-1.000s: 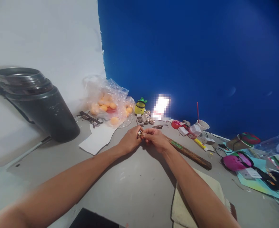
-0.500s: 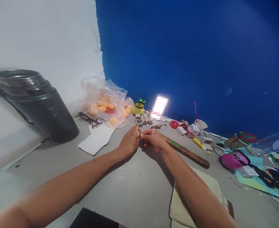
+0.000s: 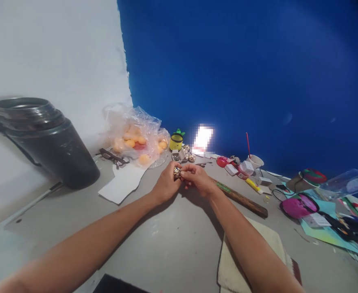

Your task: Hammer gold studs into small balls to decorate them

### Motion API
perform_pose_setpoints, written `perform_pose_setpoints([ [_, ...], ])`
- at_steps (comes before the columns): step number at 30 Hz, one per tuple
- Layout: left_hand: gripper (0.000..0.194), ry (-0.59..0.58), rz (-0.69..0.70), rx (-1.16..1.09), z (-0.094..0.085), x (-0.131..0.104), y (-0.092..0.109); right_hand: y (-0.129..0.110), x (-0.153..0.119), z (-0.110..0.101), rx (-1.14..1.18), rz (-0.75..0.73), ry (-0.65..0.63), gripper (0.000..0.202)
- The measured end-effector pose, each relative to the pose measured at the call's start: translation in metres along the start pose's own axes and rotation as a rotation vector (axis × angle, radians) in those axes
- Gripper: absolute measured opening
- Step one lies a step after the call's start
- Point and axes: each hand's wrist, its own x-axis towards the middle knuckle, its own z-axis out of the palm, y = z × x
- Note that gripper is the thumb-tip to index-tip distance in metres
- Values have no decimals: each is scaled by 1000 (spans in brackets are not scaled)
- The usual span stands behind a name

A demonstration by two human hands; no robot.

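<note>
Grey tabletop (image 3: 163,244) spread from beneath the fingers back between the forearms, giving them room nearside; white paper (image 3: 122,185) edged it to their left, a hammer (image 3: 240,198) to their right. The left hand (image 3: 166,183) curled snugly round a shiny ball (image 3: 176,172); the right hand (image 3: 197,178) pinched its right edge, thumb nearly closed. The ball looked small, gold and dark-patterned.

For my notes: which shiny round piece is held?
The piece in the left hand, touched by the right hand; the others lie beyond, near the small box.
</note>
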Motion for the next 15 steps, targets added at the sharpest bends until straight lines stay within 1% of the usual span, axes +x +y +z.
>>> perform_pose_setpoints([
  [3, 38, 10, 6, -60, 0, 0, -2, 2, 1, -3, 3, -13, -8, 45],
  [7, 50, -2, 58, -85, 0, -2, -3, 4, 2, -2, -71, -9, 17, 45],
  [9, 53, -13, 60, -101, 0, -2, -4, 5, 2, -2, -112, -17, 30, 45],
  [11, 54, -31, 35, -148, 0, -1, -4, 4, 3, -2, -122, -36, 37, 45],
  [13, 54, -44, 17, -211, 0, 1, -4, 4, 4, -5, -85, -47, 38, 45],
  [15, 53, -33, 25, -245, -1, 4, -6, 4, 6, -9, -17, -50, 53, 46],
])
